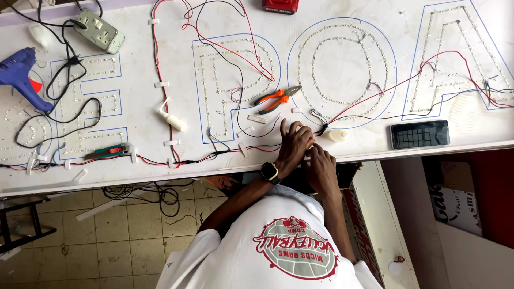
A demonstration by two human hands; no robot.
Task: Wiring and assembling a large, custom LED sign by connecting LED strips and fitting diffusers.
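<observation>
progress: led strips already lay inside all the blue-outlined letters on the white desk [134, 123], red and black wiring along the front edge unfinished | hands: left hand [293, 145] and right hand [320, 167] pressed together, pinching the red and black wire bundle [278, 146] at the desk's near edge | signs: dark cardboard box with pale lettering [455, 206] lower right, red panel behind

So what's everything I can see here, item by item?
Sign board: one, white, blue letter outlines, across the top.
Wires: many, red and black, over the board.
Glue gun: one, blue, far left.
Power strip: one, grey, upper left.
Pliers: one, orange handles, centre.
Phone: one, black, right.
Watch: one, black, left wrist.
Left grip: one, hand, at wires by board edge.
Right grip: one, hand, touching the left.
</observation>
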